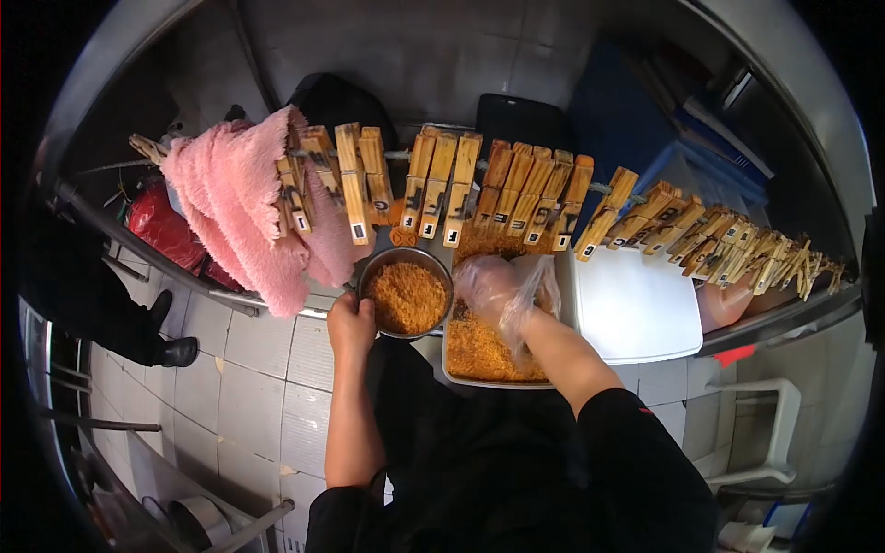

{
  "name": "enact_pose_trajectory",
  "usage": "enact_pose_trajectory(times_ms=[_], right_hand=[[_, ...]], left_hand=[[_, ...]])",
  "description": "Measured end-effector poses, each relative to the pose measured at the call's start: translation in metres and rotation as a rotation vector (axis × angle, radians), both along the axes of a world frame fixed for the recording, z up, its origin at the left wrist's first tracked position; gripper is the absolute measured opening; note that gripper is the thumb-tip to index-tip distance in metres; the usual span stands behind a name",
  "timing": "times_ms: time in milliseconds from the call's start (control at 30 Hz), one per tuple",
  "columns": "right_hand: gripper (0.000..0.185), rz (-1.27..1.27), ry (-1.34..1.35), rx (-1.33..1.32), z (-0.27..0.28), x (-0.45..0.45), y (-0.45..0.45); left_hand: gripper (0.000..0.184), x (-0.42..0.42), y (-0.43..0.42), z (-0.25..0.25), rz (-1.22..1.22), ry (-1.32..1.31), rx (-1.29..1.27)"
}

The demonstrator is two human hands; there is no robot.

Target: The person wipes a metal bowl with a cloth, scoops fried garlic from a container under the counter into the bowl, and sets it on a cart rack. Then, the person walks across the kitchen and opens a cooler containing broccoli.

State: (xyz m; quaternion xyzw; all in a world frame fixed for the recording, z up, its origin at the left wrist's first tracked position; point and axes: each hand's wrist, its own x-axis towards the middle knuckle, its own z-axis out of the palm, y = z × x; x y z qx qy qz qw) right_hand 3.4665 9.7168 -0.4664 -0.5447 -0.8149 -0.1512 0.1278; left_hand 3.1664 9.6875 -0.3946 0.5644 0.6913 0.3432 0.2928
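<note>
Right before you: metal counter [318,301] carried tray [498,382] of orange crumbs [484,352], white flat cover [636,309] just beside it, red bundle [166,232] out at left end! Down below you: pale tiled floor [251,405] bore black shoes [181,351] and white plastic chair [784,426].

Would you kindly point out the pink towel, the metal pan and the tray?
Pink towel [226,189]: head view, on its hanging folds.
Metal pan [406,255]: head view, on its far inner wall.
Tray [493,383]: head view, on its near rim.

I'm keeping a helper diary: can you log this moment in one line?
left hand: holds metal bowl | bowl: orange crumbs | right hand: plastic glove, over crumb tray
</note>
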Motion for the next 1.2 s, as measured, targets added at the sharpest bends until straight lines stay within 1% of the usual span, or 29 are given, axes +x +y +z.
enact_pose_trajectory(times_ms=[33,67,100,133,200,233,267,300,333,367,400,500,533,567,600,667,733,767,833,867,900,933,967,1000,1033,1067,1100,1167,1200], right_hand=[[0.014,-0.014,0.243,-0.244,0.024,0.008,0.001],[0.015,-0.025,0.486,-0.49,0.06,0.007,-0.006],[0.008,-0.446,1.35,-0.598,0.109,-0.028,-0.03],[0.007,-0.292,1.09,-0.651,0.06,0.005,-0.003],[0.013,0.036,0.61,-0.6,-0.026,0.064,0.047],[0.011,0.153,-0.177,-0.565,0.002,0.055,0.052],[0.011,0.152,-0.18,-0.564,0.029,0.046,0.036],[0.015,0.037,0.559,-0.663,0.057,0.034,0.009],[0.026,-0.086,1.304,-0.709,0.086,0.02,-0.018],[0.038,-0.225,2.052,-0.697,0.109,0.006,-0.034],[0.038,-0.22,2.052,-0.706,0.13,-0.009,-0.038],[0.039,-0.074,1.45,-0.746,0.181,-0.064,-0.037],[0.04,-0.027,1.25,-0.746,0.187,-0.075,-0.034],[0.04,-0.021,1.249,-0.751,0.187,-0.082,-0.028],[0.033,0.072,1.055,-0.733,0.188,-0.087,-0.021],[0.021,0.251,0.662,-0.676,0.187,-0.097,-0.002],[0.015,0.421,0.262,-0.597,0.182,-0.106,0.012],[0.015,0.43,0.258,-0.597,0.163,-0.104,0.02],[0.02,0.528,0.672,-0.596,0.1,-0.087,0.044],[0.023,0.567,0.882,-0.59,0.084,-0.082,0.047],[0.023,0.478,1.753,-0.815,0.115,-0.099,0.001],[0.022,0.465,1.913,-0.857,0.118,-0.107,-0.009],[0.023,0.442,1.866,-0.89,0.116,-0.111,-0.014],[0.025,0.434,1.797,-0.916,0.115,-0.113,-0.016],[0.028,0.431,1.728,-0.926,0.115,-0.112,-0.018],[0.031,0.417,1.691,-0.921,0.128,-0.109,-0.022],[0.035,0.394,1.659,-0.902,0.142,-0.103,-0.026],[0.044,0.301,1.665,-0.859,0.178,-0.081,-0.038],[0.049,0.236,1.67,-0.84,0.188,-0.064,-0.042]], left_hand=[[0.022,-0.001,-0.001,0.003,0.003,-0.002,0.007],[0.022,-0.002,-0.002,0.005,-0.001,0.016,0.014],[0.022,-0.003,-0.005,0.008,-0.007,0.035,0.018],[0.022,-0.003,-0.007,0.012,-0.006,0.037,0.02],[0.022,0.001,-0.008,0.023,-0.015,0.076,0.055],[0.022,0.003,-0.008,0.024,-0.016,0.073,0.056],[0.022,0.004,-0.008,0.024,-0.032,0.071,0.106],[0.021,0.004,-0.007,0.025,-0.045,0.071,0.157],[0.021,0.004,-0.005,0.022,-0.038,0.071,0.159],[0.021,0.004,-0.002,0.017,-0.04,0.097,0.223],[0.02,0.004,-0.001,0.014,-0.042,0.125,0.286],[0.02,0.006,-0.001,0.017,-0.035,0.122,0.297],[0.02,0.007,-0.001,0.017,-0.026,0.119,0.302],[0.021,0.007,-0.001,0.021,-0.028,0.141,0.263],[0.021,0.008,-0.002,0.026,-0.022,0.144,0.262],[0.022,0.008,-0.003,0.032,-0.033,-0.03,0.161],[0.022,0.006,-0.005,0.034,-0.021,0.023,0.161],[0.023,0.004,-0.005,0.034,-0.02,0.075,0.159],[0.023,0.003,-0.002,0.029,-0.006,0.034,0.119],[0.023,0.003,-0.002,0.026,-0.001,-0.006,0.078],[0.023,0.005,-0.003,0.026,-0.004,-0.008,0.077],[0.022,0.008,-0.003,0.027,-0.012,0.034,0.169],[0.022,0.011,-0.004,0.027,-0.022,0.077,0.259],[0.022,0.012,-0.003,0.023,-0.029,0.078,0.257],[0.021,0.01,0.0,0.017,-0.033,0.095,0.332],[0.021,0.008,0.002,0.012,-0.037,0.114,0.405],[0.021,0.004,0.004,0.008,-0.046,0.116,0.397],[0.02,-0.002,0.008,-0.001,-0.027,-0.002,0.28],[0.02,-0.004,0.006,0.001,-0.036,-0.008,0.268]])
